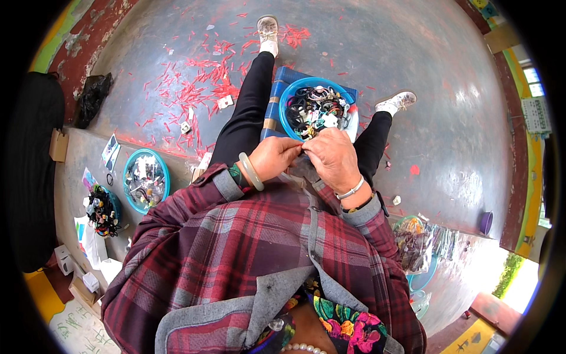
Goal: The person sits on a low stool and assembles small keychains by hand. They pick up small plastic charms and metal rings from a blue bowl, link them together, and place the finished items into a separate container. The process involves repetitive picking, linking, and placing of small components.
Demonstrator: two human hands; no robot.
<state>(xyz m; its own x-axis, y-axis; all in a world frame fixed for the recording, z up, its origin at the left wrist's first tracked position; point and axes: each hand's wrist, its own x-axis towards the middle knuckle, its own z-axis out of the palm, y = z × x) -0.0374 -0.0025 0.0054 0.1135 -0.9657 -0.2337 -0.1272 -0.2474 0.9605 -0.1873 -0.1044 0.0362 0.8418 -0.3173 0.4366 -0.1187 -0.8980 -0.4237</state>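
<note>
My left hand [271, 158] and my right hand [334, 156] meet in front of my lap, thumbs and fingers pinched together. Between the fingertips is something small and dark, too small to make out. Just beyond them stands a round blue basket [283, 109], filled with a tangle of what look like hair ties [318, 106], mostly black, with white, teal and coloured bits. A blue box [287, 74] with brown tape supports the basket between my legs. Behind my right hand, a white sheet or bag [352, 123] lies at the basket's right side.
On the left ledge stand another blue basket [167, 180] of clear-bagged pieces and a bundle of dark hair ties [103, 211]. Bagged items [413, 242] lie to the right. Red paper scraps [197, 88] litter the floor, and a purple cup [486, 222] stands far right.
</note>
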